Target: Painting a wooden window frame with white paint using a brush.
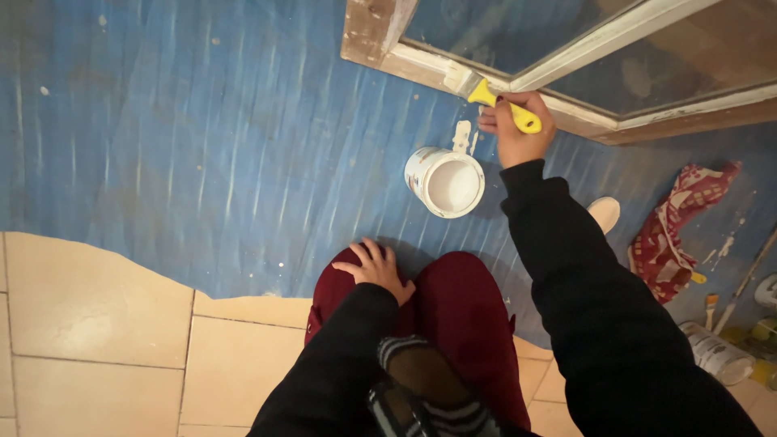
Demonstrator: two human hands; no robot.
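White paint is going onto the wooden window frame, which is lying propped over a blue plastic sheet on the floor. The right hand is gripping a yellow-handled brush, fingers wrapped tight round the handle, bristles touching the frame's lower rail near its corner. So the step in hand looks like brushing that rail, w/ strokes along the wood. The left hand is resting on the dark red knee, fingers spread, holding nothing. An open paint can is standing upright on the sheet just below the brush, close to the right wrist. Next move prob. calls for a short dip in the can, then steady strokes along the rail w/o smearing the glass. A red patterned rag is lying at right, well apart; more cans & brushes by it, too small to tell.
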